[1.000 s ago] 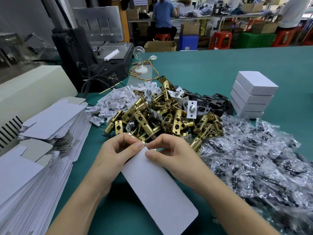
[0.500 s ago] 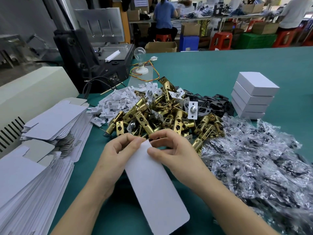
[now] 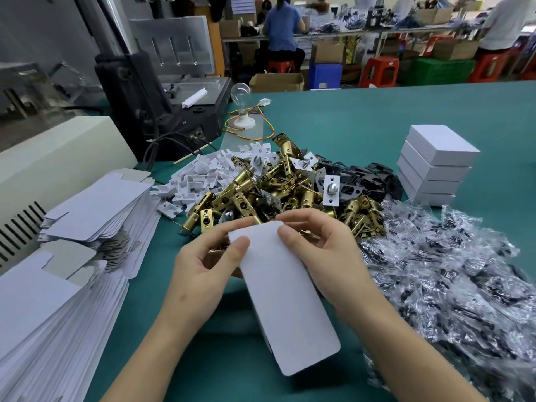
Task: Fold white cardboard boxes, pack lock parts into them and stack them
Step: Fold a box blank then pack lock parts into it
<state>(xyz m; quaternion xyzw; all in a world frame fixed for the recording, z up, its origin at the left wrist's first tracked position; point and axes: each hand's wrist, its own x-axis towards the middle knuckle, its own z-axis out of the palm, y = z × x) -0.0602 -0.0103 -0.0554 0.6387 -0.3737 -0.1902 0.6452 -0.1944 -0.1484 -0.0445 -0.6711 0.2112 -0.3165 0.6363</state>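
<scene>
White cardboard blank: lifted higher than a second ago, far end now at near edge of brass latch pile; left hand pinching far-left corner, thumb on top; right hand pinching far-right corner. Left of pile: flat blank stacks; white plastic pieces. Right of pile: stacked white boxes; clear bags of dark parts. Pile's near edge hidden behind hands and blank.

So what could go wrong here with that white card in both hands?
The white box is pinched only at its far end by the left hand and right hand, so it might crease wrongly or slip. The brass latch pile lies just beyond both hands; a flap could snag there. The right forearm runs beside the plastic bags and may drag some.
</scene>
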